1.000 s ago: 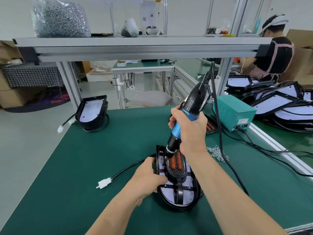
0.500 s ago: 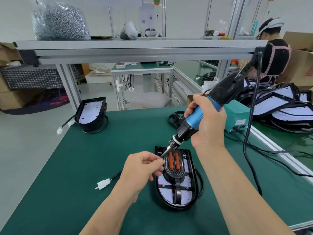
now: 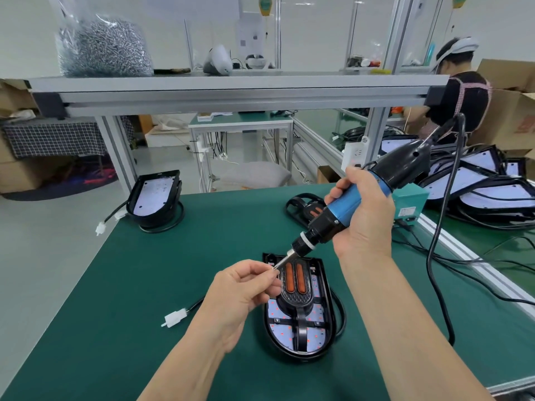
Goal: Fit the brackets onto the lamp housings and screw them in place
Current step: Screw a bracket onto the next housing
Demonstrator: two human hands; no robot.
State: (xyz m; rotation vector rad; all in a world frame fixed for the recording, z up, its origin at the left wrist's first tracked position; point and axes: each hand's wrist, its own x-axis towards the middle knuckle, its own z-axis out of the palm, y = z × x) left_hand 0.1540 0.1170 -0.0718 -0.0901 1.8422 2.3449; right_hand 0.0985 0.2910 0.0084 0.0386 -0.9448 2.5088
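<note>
Upper left of the frame: a clear bag of screws (image 3: 104, 47) stands on the aluminium shelf (image 3: 231, 88). Below it, at the far left edge of the green bench mat (image 3: 130, 299), a second lamp housing (image 3: 155, 198) rests tilted, white board facing up, its cable hanging off the mat edge.

Lower centre-left: a white connector (image 3: 174, 317) lies on the mat, its black lead running toward the lamp housing (image 3: 301, 311) at centre. This housing lies flat on the mat with the bracket (image 3: 296, 287), bearing two orange strips, seated on its upper half.

The left hand (image 3: 240, 296) hovers at the housing's upper left corner. Its thumb and forefinger pinch at the bit tip of the electric screwdriver (image 3: 356, 204); whether a screw sits between them cannot be told. The remaining fingers are curled inward.

Centre-right: the right hand (image 3: 364, 218) is wrapped around the screwdriver's blue grip, fingers closed on it, the tool angled down to the left and raised clear of the housing.

Right: a teal power unit (image 3: 409, 202) stands behind the hand; stacked lamp housings (image 3: 477, 192) fill the right edge.
</note>
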